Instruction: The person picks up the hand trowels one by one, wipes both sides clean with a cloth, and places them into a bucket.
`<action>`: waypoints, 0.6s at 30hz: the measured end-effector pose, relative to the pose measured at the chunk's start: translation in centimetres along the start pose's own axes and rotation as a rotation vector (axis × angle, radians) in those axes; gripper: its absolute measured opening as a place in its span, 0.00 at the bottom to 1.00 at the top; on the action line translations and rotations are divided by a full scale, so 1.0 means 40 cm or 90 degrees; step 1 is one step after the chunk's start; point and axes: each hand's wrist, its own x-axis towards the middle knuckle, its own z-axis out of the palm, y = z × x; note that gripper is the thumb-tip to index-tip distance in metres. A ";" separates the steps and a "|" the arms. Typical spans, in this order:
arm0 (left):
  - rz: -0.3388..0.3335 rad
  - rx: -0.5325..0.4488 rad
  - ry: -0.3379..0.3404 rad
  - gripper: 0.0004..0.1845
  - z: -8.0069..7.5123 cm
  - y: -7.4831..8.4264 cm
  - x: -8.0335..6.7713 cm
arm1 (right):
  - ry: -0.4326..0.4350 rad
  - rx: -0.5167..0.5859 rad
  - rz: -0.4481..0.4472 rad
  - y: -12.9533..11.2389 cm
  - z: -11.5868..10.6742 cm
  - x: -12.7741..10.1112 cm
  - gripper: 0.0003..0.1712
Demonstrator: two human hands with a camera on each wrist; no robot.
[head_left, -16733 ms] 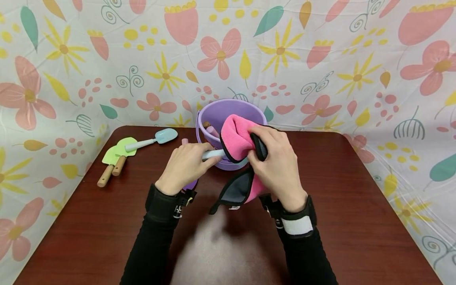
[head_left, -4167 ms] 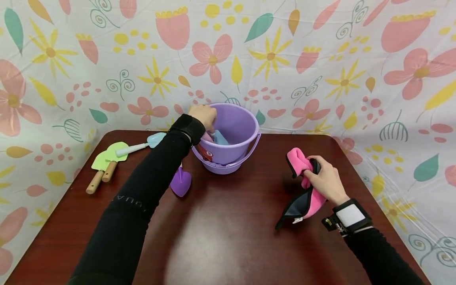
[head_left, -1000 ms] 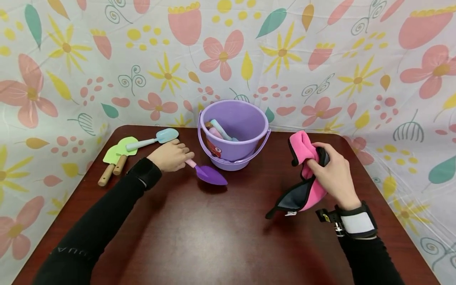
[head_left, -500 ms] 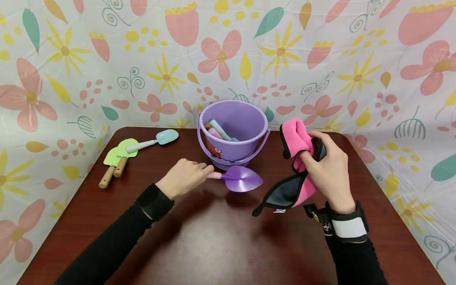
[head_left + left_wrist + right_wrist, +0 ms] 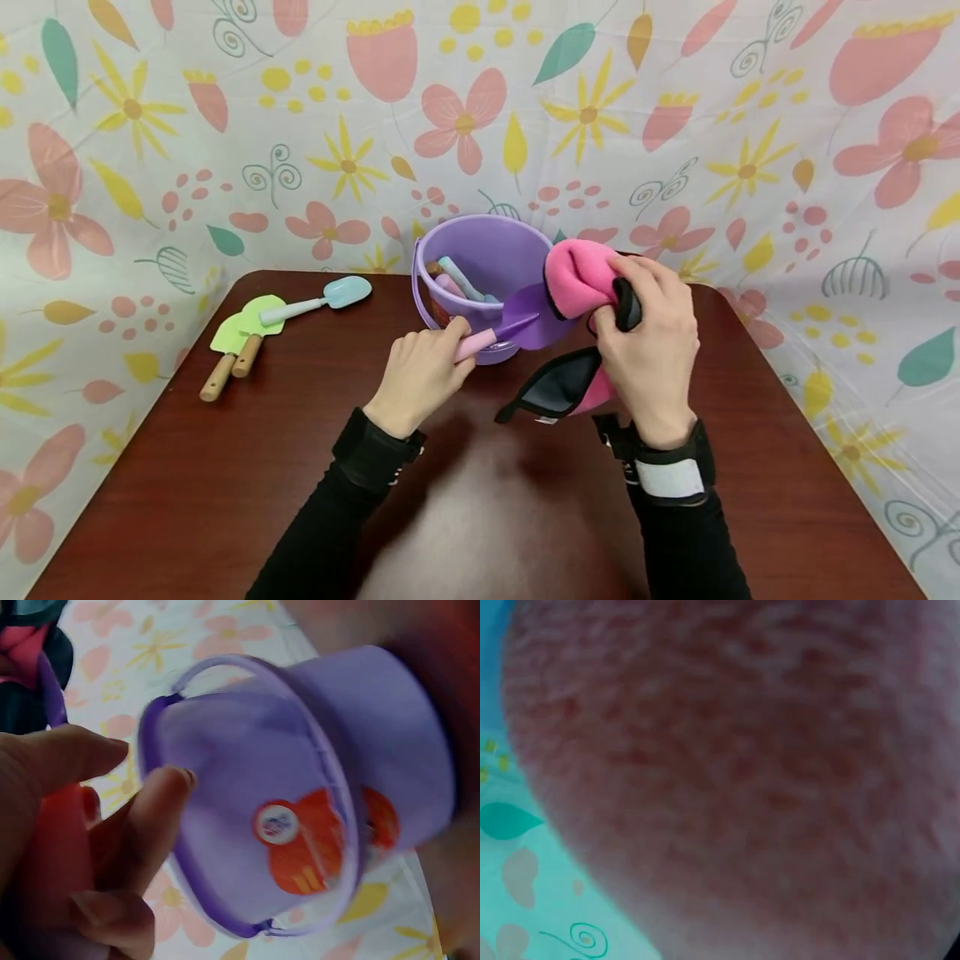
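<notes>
Over counter (image 5: 225, 492), left hand (image 5: 423, 371) is gripping purple trowel (image 5: 536, 321) by handle (image 5: 477, 342) (best hold; likely light, stiff); right hand (image 5: 654, 342) clutching soft-looking cloth (image 5: 577, 273).

Smooth plastic trowel (image 5: 529, 318), fleecy cloth (image 5: 579, 275), glossy wood-look table (image 5: 225, 492)

Bucket (image 5: 517, 254) on table (image 5: 225, 492), backdrop (image 5: 525, 117) behind, tools (image 5: 461, 279) inside; three spades (image 5: 292, 310) left; trowel (image 5: 527, 321) in front, cloth (image 5: 581, 275) right.

Floral backdrop (image 5: 465, 100), brown table (image 5: 187, 483), overlapping green trowels (image 5: 246, 322), pale-blue shovel (image 5: 303, 307)
</notes>
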 end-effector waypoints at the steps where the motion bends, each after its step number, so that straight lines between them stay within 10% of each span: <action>1: -0.014 -0.006 0.004 0.09 -0.002 0.008 0.005 | 0.006 0.005 -0.012 -0.006 0.007 0.000 0.27; 11: -0.077 -0.019 0.044 0.09 -0.008 0.057 0.043 | 0.080 0.018 -0.099 -0.027 0.078 0.000 0.22; 18: -0.069 0.048 0.100 0.12 -0.022 0.094 0.052 | 0.026 0.017 -0.138 -0.027 0.138 -0.018 0.20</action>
